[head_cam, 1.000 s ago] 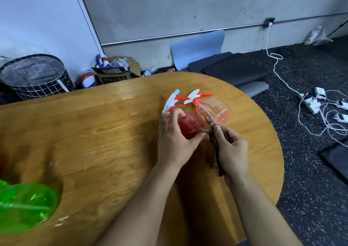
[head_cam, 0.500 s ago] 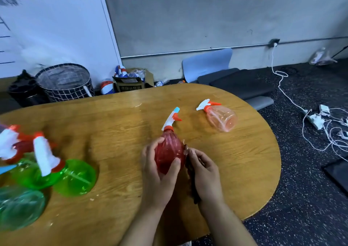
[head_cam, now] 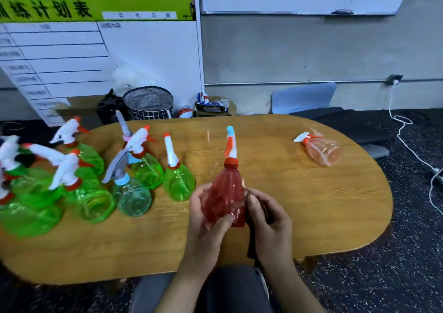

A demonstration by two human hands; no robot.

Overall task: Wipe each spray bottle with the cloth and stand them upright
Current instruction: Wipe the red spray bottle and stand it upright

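Note:
My left hand (head_cam: 208,219) grips the body of a red spray bottle (head_cam: 226,193), held upright over the wooden table (head_cam: 311,205) with its white and orange nozzle pointing away. My right hand (head_cam: 271,219) holds a dark cloth (head_cam: 253,243) against the bottle's right side; most of the cloth is hidden behind my fingers. A pale orange spray bottle (head_cam: 323,149) lies on its side at the table's far right. Several green spray bottles (head_cam: 143,169) stand upright on the left half of the table.
A whiteboard with a green header (head_cam: 96,49) leans on the wall behind the table. A mesh basket (head_cam: 148,103) and a cardboard box (head_cam: 211,108) sit on the floor beyond. White cables (head_cam: 407,145) run along the floor at right.
The view has tilted up and left, bringing the standing green bottles into sight. I have drawn the red bottle away from the orange one and turned it upright in both hands.

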